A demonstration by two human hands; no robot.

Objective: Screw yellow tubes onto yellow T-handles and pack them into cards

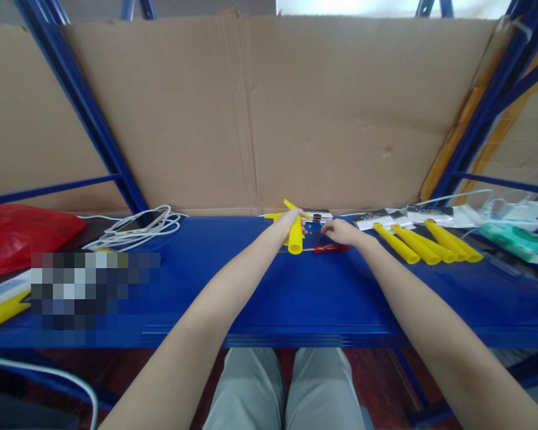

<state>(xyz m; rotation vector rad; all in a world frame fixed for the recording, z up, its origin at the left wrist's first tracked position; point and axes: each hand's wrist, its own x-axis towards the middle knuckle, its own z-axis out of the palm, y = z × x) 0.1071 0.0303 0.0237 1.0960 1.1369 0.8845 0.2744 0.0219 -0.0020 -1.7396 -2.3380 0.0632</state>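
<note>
My left hand [291, 218] is closed around a yellow hollow plastic handle [296, 242], its wide round end facing me. More yellow plastic pieces [274, 216] show behind and beside that hand; whether they join the handle I cannot tell. My right hand [335, 229] is low over the shelf, fingers curled together, just right of some tiny light bits [311, 229]. Anything between its fingertips is hidden. A screwdriver with a red handle [330, 248] lies just in front of both hands, its shaft pointing left.
Several yellow tapered handles [415, 246] lie at right by packaged white-and-black cards [371, 218]. A green packet [515, 242] sits farther right. Coiled white cable [155, 228] and a red bag [31, 236] are at left. Cardboard [332, 119] backs the blue shelf [296, 298].
</note>
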